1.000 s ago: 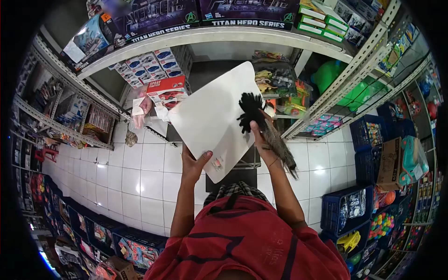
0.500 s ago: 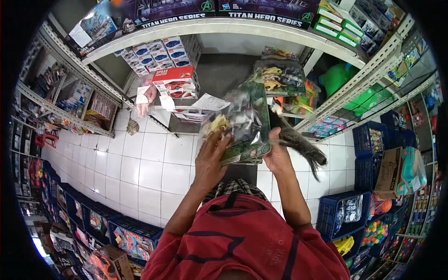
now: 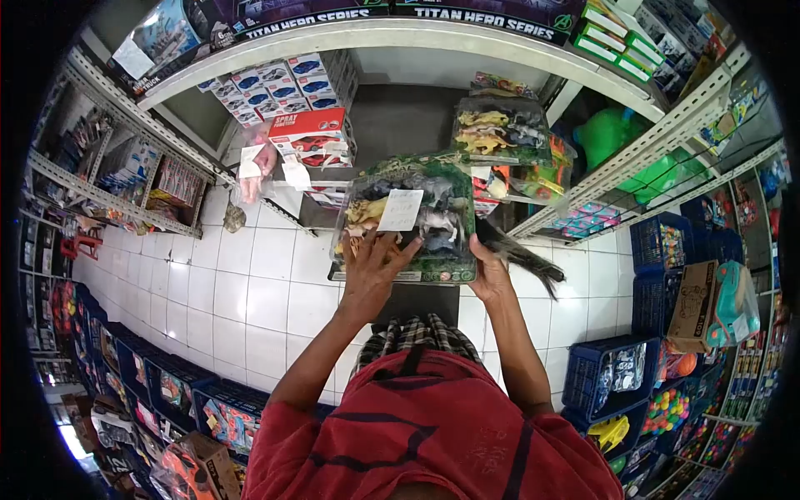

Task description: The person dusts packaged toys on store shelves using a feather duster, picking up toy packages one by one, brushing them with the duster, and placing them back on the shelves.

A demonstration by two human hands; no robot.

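Observation:
A clear-fronted pack of toy animals (image 3: 437,200), with yellowish figures on its left and grey ones on its right, is held up in front of me. Across its upper middle lies a white paper slip (image 3: 402,210) with faint writing. My left hand (image 3: 369,275) has its fingers spread over the lower left of the front; any grip behind is hidden. At the lower right corner, my right hand (image 3: 493,273) grips the edge, thumb along the side. A similar toy animal pack (image 3: 502,129) rests on the shelf beyond.
Left on the grey shelf (image 3: 400,117) stand a red toy car box (image 3: 312,137) and stacked blue-car boxes (image 3: 283,83). A dark bristly bundle (image 3: 529,262) projects near my right hand. Blue crates (image 3: 604,379) line the right side. A metal shelf edge (image 3: 392,42) crosses overhead.
The toy animal pack has turned more face-on and shifted slightly left. The paper slip, which stuck out beyond its left side, now lies over its front. Both hands still hold the pack.

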